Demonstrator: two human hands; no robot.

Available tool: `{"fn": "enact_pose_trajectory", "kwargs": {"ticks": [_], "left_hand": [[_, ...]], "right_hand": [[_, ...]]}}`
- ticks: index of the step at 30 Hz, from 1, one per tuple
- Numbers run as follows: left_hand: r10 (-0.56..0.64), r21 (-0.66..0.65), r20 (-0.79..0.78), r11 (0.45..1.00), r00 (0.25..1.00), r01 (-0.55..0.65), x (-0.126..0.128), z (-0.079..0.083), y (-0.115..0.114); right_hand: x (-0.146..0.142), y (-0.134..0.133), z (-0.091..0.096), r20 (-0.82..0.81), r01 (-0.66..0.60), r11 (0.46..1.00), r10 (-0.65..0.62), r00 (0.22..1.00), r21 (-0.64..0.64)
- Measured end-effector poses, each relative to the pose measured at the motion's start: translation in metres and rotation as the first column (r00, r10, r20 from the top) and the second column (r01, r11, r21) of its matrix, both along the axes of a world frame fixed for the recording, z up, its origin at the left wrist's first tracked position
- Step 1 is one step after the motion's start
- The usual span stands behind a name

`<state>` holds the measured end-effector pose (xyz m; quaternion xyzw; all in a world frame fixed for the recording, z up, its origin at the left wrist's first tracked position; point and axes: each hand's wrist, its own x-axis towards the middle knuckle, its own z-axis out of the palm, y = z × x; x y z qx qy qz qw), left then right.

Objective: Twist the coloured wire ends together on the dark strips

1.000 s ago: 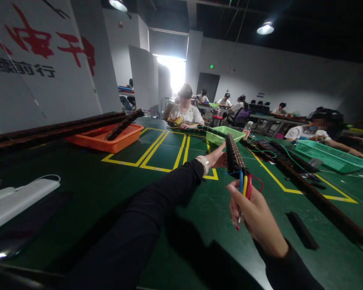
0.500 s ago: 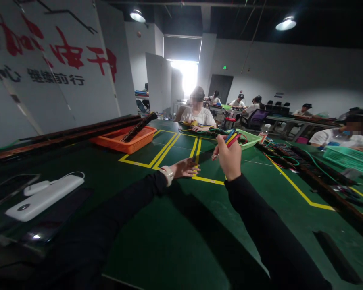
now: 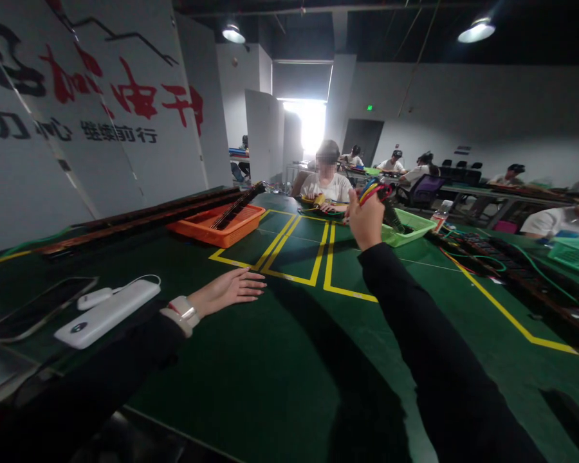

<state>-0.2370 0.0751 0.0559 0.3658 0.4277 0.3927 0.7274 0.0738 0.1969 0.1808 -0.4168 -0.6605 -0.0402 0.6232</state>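
My right hand (image 3: 367, 218) is raised at the middle right, its fingers closed around a bundle of coloured cables (image 3: 374, 191) in blue, yellow and red. Behind and to the right of it sits a light green basket (image 3: 405, 238) with a dark strip-like part (image 3: 394, 215) in it. My left hand (image 3: 226, 292) is open with fingers outstretched, low over the green table (image 3: 251, 386) and holding nothing. A pale watch (image 3: 182, 315) is on that wrist. Beyond the left hand stands an orange basket (image 3: 222, 233) with a long dark strip (image 3: 236, 206) leaning in it.
A white power bank (image 3: 109, 315) and a phone (image 3: 33, 308) lie at the left. Yellow tape (image 3: 289, 278) marks the table. Long dark racks (image 3: 506, 270) with wires run along the right, near a bottle (image 3: 441, 215). A person (image 3: 329, 186) sits opposite.
My right hand has moved forward and up with the cables, toward the green basket. My left hand has drawn back to the left. The view has shifted slightly left.
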Motion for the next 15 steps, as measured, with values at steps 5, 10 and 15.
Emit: {"fn": "enact_pose_trajectory", "kwargs": {"ticks": [5, 10, 15], "left_hand": [[0.030, -0.024, 0.003, 0.999, 1.000, -0.030, -0.013, -0.003, -0.009], [0.060, -0.022, 0.014, 0.998, 0.998, -0.060, -0.013, -0.007, -0.012], [0.083, -0.032, 0.017, 0.996, 0.996, -0.082, -0.016, -0.006, -0.021]], "right_hand": [[0.056, 0.014, 0.052, -0.022, 0.103, 0.994, -0.103, 0.994, 0.034], [0.078, 0.017, 0.069, 0.028, 0.120, 0.993, -0.119, 0.992, -0.021], [0.087, 0.031, 0.086, 0.072, 0.092, 0.993, -0.086, 0.994, -0.076]]}}
